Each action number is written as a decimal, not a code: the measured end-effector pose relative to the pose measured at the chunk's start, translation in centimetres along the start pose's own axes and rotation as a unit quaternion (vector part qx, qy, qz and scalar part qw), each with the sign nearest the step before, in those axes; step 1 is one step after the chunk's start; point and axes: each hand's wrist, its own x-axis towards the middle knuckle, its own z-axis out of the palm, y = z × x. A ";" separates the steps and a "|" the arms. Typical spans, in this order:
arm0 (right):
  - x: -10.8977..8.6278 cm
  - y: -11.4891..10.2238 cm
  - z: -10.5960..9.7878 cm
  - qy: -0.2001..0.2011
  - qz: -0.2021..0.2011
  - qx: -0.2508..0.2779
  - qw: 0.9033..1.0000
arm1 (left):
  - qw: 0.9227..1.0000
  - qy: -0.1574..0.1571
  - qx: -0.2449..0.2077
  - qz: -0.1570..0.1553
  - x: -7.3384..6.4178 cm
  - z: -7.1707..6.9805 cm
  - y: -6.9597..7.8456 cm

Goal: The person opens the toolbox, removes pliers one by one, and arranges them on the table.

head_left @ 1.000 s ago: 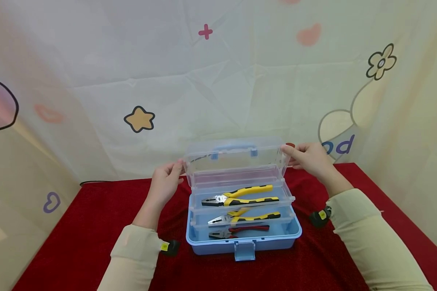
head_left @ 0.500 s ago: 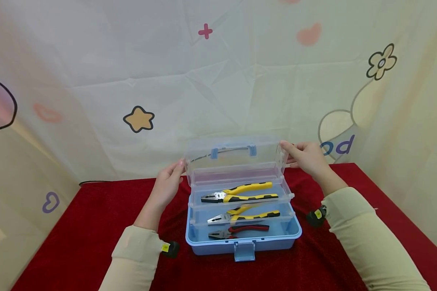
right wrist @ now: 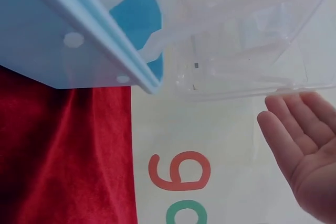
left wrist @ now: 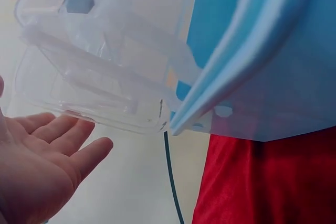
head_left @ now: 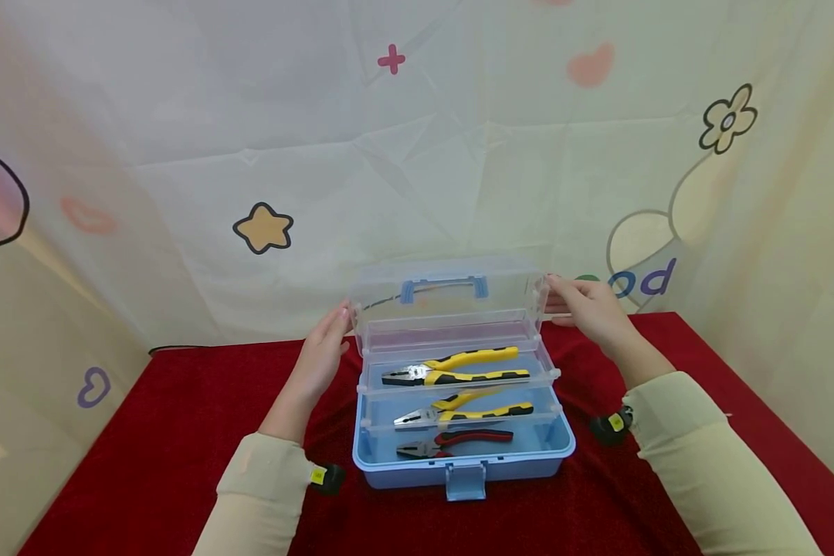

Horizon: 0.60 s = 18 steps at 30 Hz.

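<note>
A blue toolbox (head_left: 396, 477) with a raised clear lid (head_left: 459, 306) stands in the middle of the head view. My left hand (head_left: 325, 347) is at the lid's left side, fingertips right at its edge. In the left wrist view its fingers (left wrist: 76, 137) look straight. At the lid's right side is my right hand (head_left: 592, 310); the right wrist view shows its straight fingers (right wrist: 302, 116) against the lid's edge. Yellow-black pliers (head_left: 476, 378) lie in the upper clear tray, a second yellow-black pair (head_left: 489, 413) one level lower, and red-handled pliers (head_left: 476, 436) in the base.
A red cloth (head_left: 201, 432) covers the table. Behind it hangs a pale printed curtain (head_left: 361, 201). The toolbox's blue front latch (head_left: 466, 483) hangs down. A dark cable (left wrist: 173, 182) runs along the cloth's far edge.
The lid has tipped slightly further back. My right hand's thumb has come off the lid's corner, and its fingers have straightened along the side. The left hand has barely moved.
</note>
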 end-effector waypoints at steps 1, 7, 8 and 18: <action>-0.1 0.2 0.0 -0.002 -0.004 0.004 1.000 | 1.000 0.000 -0.002 0.003 0.0 0.0 -0.1; -0.8 0.8 0.3 -0.018 -0.028 0.022 0.999 | 1.000 -0.001 -0.014 0.015 0.0 0.1 -0.5; -0.9 0.9 0.3 -0.020 -0.030 0.025 0.999 | 1.000 -0.003 -0.017 0.016 0.0 0.1 -0.5; -1.1 2.5 0.7 -0.050 -0.043 0.056 0.996 | 1.000 -0.018 -0.013 0.011 -0.1 0.6 -1.2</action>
